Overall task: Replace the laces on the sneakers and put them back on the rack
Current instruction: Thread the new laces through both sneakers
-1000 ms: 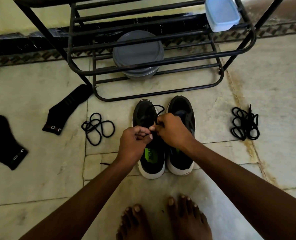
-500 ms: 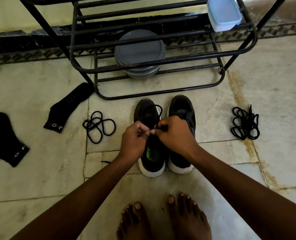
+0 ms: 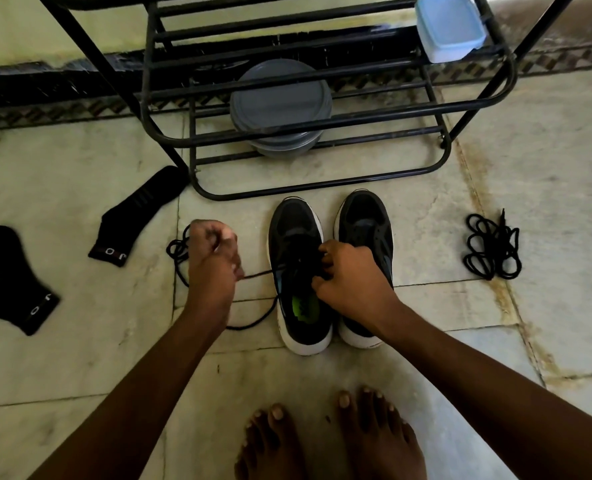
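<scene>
Pale stone floor (image 3: 547, 202) spreads before a black metal rack (image 3: 322, 183), and two black sneakers stand side by side just in front of its lowest bar. The left sneaker (image 3: 294, 230) is the one being worked on. The right hand (image 3: 353, 275) has its fingers curled at the eyelets, pinching there and pinning the upper. The left hand (image 3: 211, 258), blurred, is out to the side with its fingers closed on a black lace (image 3: 256, 273), which runs from it to the shoe and sags in a loop on the floor.

It looks as if a strand is being drawn through an eyelet. To do that well, the pull should run level and steady. The right hand should stop the shoe sliding, and the slack should stay clear of the loose lace coil (image 3: 177, 247) beside the left hand. Both ends want matching before the next crossing.

Whether the right sneaker (image 3: 364, 216) is laced I cannot tell. A second lace bundle (image 3: 492, 251) lies well apart on the right.
</scene>
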Available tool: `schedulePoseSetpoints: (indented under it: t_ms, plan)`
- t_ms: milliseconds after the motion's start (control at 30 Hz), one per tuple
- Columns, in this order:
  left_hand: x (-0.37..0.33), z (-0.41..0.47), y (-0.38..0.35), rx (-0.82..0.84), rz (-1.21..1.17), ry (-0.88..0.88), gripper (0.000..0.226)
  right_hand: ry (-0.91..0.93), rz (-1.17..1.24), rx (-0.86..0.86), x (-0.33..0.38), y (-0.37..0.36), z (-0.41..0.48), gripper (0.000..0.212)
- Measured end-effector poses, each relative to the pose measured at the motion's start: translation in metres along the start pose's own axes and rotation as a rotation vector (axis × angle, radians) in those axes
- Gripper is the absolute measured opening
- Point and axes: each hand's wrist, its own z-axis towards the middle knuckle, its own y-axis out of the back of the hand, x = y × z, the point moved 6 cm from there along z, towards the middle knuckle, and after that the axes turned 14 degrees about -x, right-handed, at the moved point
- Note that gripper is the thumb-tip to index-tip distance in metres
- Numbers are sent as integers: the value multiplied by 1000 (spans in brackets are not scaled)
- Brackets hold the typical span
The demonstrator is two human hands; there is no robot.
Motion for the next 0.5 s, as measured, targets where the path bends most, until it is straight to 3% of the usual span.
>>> schedulePoseSetpoints:
  t_ms: [67, 133, 200, 333, 500]
  plan:
    - [4, 1, 4, 129, 488, -241, 12, -20, 20, -17, -2, 3, 0, 39]
    - [17, -5, 7, 357, 692, -206, 24, -29, 29, -27, -3, 4, 0, 36]
    - [14, -15, 5, 525, 569, -62, 24, -41, 22, -36, -4, 4, 0, 31]
    - [-23, -24, 2, 624, 185, -45, 21, -63, 21, -31, -6, 3, 1, 27]
    - [-16, -32, -3, 834, 202, -68, 18, -93, 55, -40, -11, 5, 4, 24]
